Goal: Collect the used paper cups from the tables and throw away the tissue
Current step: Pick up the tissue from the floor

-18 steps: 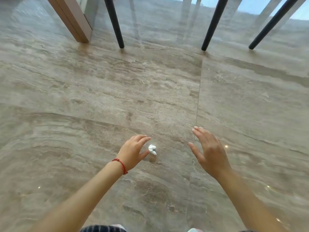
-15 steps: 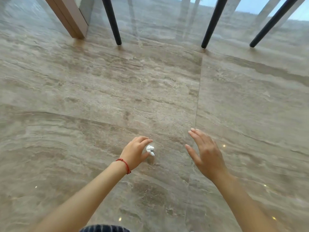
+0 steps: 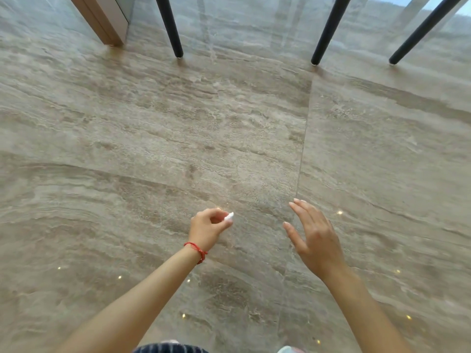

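- The left hand [image 3: 207, 229] reaches down toward the floor [image 3: 153, 138], fingers curled in, pinching a small white tissue [image 3: 228, 216] between thumb and forefinger
- The tissue is a little crumpled wad; only its end shows, poking out past the fingertips on the side facing the other hand
- I can't tell whether the wad is touching the floor or is just above it
- A red string bracelet [image 3: 197, 249] sits round the wrist just behind the left hand
- The right hand [image 3: 314, 240] hangs beside the left one, apart from it, released, fingers straight and a bit spread, palm turned toward the left hand, holding nothing
- Its fingertips point away from the person, and it touches neither the tissue nor the left hand
- The floor under both hands is glossy beige-brown stone tile, with a seam running away from the person just beside the right hand's fingertips
- Small bright glints of light dot the tile around both forearms
- Well beyond the hands, three black slanted furniture legs [image 3: 170, 29] stand on the floor, one ahead of the left hand and two farther toward the right hand's side
- Beyond the left hand, off to its outer side, is the foot of a wooden post [image 3: 102, 21]
- A strip of dark striped clothing [image 3: 168, 349] shows at the person's near edge, between the two forearms
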